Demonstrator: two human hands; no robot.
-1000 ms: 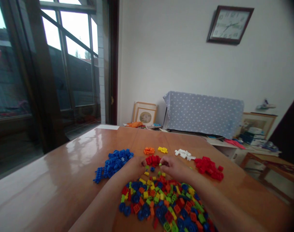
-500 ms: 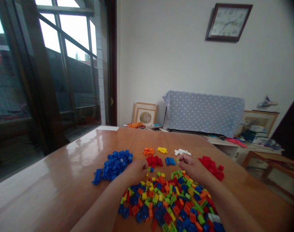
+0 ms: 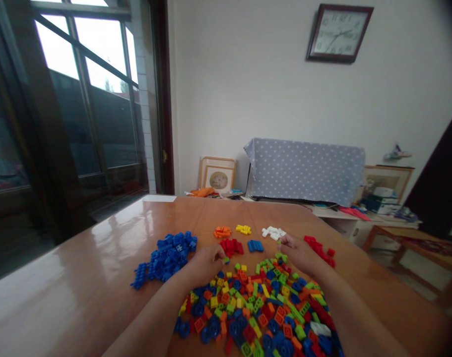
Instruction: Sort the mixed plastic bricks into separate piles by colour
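My left hand [image 3: 210, 260] is closed beside the blue block heap, its fingertips at a tiny green-and-blue building block [image 3: 226, 260]. My right hand [image 3: 293, 250] is pinched, with a small green building block [image 3: 280, 243] showing at its fingertips. Below both hands spreads a big mixed pile of building blocks [image 3: 255, 302] in green, orange, yellow, red and blue. Between the hands lie a row of red blocks [image 3: 231, 247] and a row of light-blue blocks [image 3: 255, 246]. White blocks [image 3: 273, 232] rest just behind my right hand.
A heap of blue blocks [image 3: 166, 258] is at the left, red blocks [image 3: 320, 250] at the right. Orange blocks [image 3: 222, 231] and yellow blocks [image 3: 243, 229] sit farther back on the brown table [image 3: 80, 287]. Beyond it stands a cloth-covered object [image 3: 303, 171].
The view has swung slightly right, so everything appears shifted left. My right hand has moved a little to the right relative to the block rows, fingers still pinched. My left hand stays closed.
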